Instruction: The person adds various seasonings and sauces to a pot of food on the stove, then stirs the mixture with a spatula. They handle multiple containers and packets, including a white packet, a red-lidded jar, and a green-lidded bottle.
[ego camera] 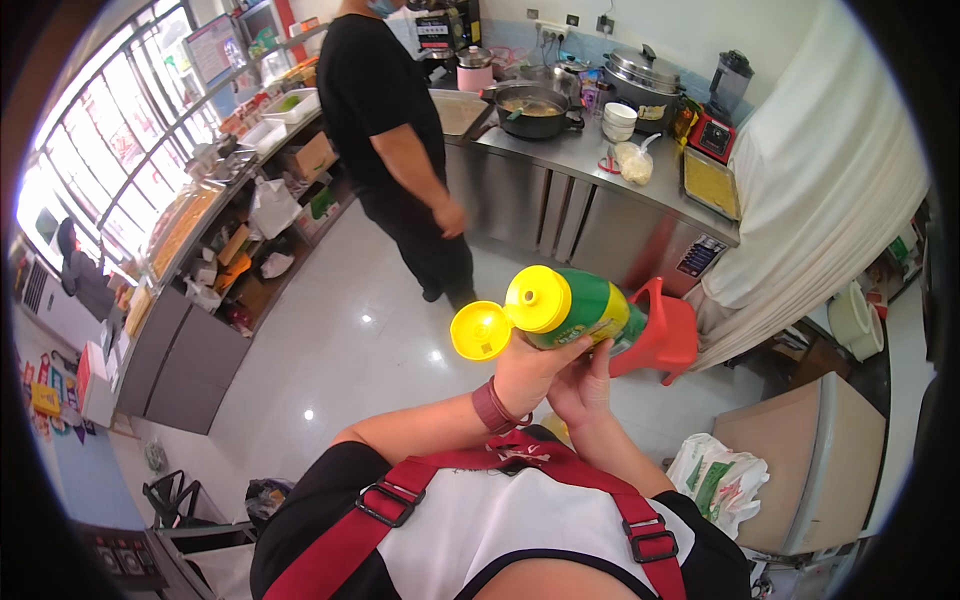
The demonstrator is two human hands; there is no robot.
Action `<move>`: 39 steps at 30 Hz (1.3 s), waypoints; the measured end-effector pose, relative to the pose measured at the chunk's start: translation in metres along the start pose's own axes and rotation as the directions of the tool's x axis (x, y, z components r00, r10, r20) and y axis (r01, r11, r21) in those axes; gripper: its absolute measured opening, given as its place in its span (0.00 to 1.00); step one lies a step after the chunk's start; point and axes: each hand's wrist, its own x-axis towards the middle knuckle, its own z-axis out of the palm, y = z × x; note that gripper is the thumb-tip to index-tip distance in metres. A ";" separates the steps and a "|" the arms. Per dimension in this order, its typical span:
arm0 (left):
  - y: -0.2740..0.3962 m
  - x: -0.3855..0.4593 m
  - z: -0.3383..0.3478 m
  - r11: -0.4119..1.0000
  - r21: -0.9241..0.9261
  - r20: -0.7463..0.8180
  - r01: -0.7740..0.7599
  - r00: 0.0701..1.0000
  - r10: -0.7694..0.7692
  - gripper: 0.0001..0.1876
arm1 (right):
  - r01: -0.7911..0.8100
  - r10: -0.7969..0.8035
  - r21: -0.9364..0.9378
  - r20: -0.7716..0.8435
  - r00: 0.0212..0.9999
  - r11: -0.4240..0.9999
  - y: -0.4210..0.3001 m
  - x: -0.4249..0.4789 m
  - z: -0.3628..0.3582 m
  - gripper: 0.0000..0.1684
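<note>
A green plastic squeeze bottle point(592, 307) with a yellow label lies tilted in both my hands, its yellow flip-top cap point(531, 298) hinged open and facing up and to the left. Around the bottle's underside near the cap are the fingers of my left hand point(529, 375), below a dark red wristband. My right hand point(585, 386) supports the bottle farther along its body, its fingers close to those of my left. Part of each palm is hidden. Beyond the bottle's base a red plastic stool point(664, 337) stands on the tiled floor.
Ahead on the left stands another person point(386, 135) in black. A steel counter point(517, 150) holds a black pot point(531, 109), white bowls point(619, 120), a blender point(720, 112) and a tray point(711, 182). At right are a white curtain point(810, 150) and a plastic bag point(716, 480).
</note>
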 end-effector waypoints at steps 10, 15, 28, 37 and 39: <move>-0.085 0.271 -0.036 0.971 -0.186 0.152 0.149 0.981 -0.121 0.29 | 0.255 -0.239 -0.303 0.088 0.967 0.918 -0.115 0.244 -0.047 0.44; -0.083 0.396 -0.060 0.859 -0.035 0.141 0.510 0.854 -0.501 0.35 | 0.349 -0.429 -0.521 -0.036 0.902 0.779 -0.209 0.387 -0.083 0.35; -0.034 0.829 -0.128 0.221 0.622 0.660 -0.751 0.655 0.368 0.45 | 0.407 -0.281 -0.910 0.372 0.884 0.075 -0.315 0.749 -0.045 0.32; -0.095 1.019 -0.174 0.518 0.664 0.552 -0.540 0.820 0.148 0.34 | 0.229 -0.213 -0.972 0.234 0.949 -0.048 -0.334 0.928 -0.099 0.30; -0.104 1.042 -0.178 0.522 0.683 0.527 -0.511 0.840 0.134 0.35 | 0.224 -0.232 -0.972 0.234 0.944 -0.068 -0.338 0.952 -0.111 0.28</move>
